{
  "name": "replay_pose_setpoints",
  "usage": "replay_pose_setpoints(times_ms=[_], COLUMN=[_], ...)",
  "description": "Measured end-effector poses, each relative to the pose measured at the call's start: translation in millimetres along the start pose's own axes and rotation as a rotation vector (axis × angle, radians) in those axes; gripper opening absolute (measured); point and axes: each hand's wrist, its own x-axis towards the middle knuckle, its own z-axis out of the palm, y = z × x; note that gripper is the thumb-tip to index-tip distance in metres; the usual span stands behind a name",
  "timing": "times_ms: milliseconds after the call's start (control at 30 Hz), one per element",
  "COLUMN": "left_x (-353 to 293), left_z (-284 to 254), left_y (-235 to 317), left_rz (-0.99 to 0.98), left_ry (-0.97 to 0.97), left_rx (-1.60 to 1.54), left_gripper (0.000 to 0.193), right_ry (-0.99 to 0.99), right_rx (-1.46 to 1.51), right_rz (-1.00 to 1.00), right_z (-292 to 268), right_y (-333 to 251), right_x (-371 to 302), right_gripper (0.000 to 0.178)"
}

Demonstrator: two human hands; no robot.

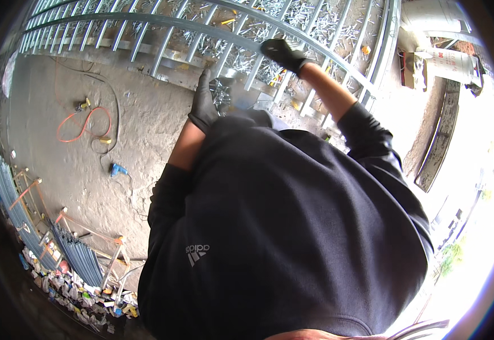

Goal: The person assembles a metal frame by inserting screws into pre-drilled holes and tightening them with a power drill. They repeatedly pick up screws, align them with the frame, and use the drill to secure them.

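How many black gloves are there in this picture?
2. One black glove is on the left hand, near the metal grating; the other is on the right hand, over the grating. More could be hidden.

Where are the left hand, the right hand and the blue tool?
Left hand (203, 106): head view, on the middle of the hand.
Right hand (283, 55): head view, on the middle of the hand.
Blue tool (119, 169): head view, on its body.

Glare bleaches the ground (393, 107) right of the gloved right hand (283, 55); left of the gloved left hand (204, 105), concrete floor (139, 113) lies dimmer; fisheye distortion bows the metal rails (198, 27) near both.
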Motion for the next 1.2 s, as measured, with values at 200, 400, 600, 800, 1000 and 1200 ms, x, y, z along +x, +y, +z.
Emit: replay_pose_setpoints(times_ms=[200,400,600,800,1000,1200], left_x=[12.3,13.7,9.9,13.5,23.4,28.4], left_z=[-5.1,-22.1,-20.5,-40.2,-32.5,-39.9], left_y=[-4.5,0.8,8.2,37.9,59.6,84.2], left_rz=[0.024,-0.063,-0.017,-0.173,-0.278,-0.341], left_ry=[-0.073,-0.066,0.110,-0.118,-0.105,-0.081], left_rx=[0.084,0.092,0.161,-0.083,-0.133,0.122], left_gripper=[0.062,0.049,0.053,0.025,0.018,0.030], right_ry=[-0.035,-0.210,0.048,0.213,-0.296,0.257], right_rx=[-0.004,0.185,0.445,0.567,0.916,0.434], right_rz=[-0.054,0.159,-0.224,0.057,0.462,0.292], right_z=[62.8,88.9,111.7,102.5,110.3,124.8], right_y=[-112.9,-98.1,-79.7,-104.1,-75.7,49.5], right_x=[-25.9,-26.6,-12.4,0.5,9.8,21.1], right_gripper=[0.035,0.042,0.022,0.019,0.036,0.021])
